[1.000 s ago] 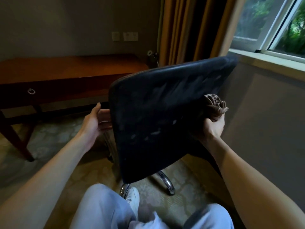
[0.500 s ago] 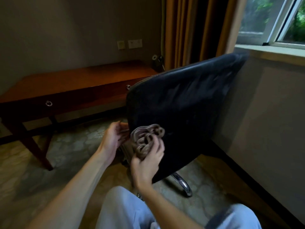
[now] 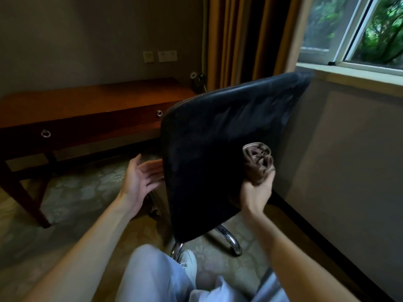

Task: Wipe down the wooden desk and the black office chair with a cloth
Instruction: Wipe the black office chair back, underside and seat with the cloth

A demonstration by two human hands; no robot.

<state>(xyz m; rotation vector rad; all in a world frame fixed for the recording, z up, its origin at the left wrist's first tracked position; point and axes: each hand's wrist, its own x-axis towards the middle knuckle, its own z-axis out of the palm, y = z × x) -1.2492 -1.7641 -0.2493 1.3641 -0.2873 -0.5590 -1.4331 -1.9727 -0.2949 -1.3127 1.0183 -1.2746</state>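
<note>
Right hand [image 3: 256,192] grip bunching cloth [image 3: 258,163] against chair [image 3: 213,149]

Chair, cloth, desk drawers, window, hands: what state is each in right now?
Chair: tilted, back panel facing the camera.
Cloth: bunched, pressed against the chair's right side.
Right hand: grips the cloth.
Left hand: open, fingers at the chair's left edge.
Desk drawers: closed.
Window: cannot tell.

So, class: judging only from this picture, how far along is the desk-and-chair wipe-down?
In hand: the right hand presses the bunched cloth on the black chair back, while the left hand steadies its edge. The wooden desk looks bare; whether it was wiped cannot be told. Left: the rest of the chair.
</note>
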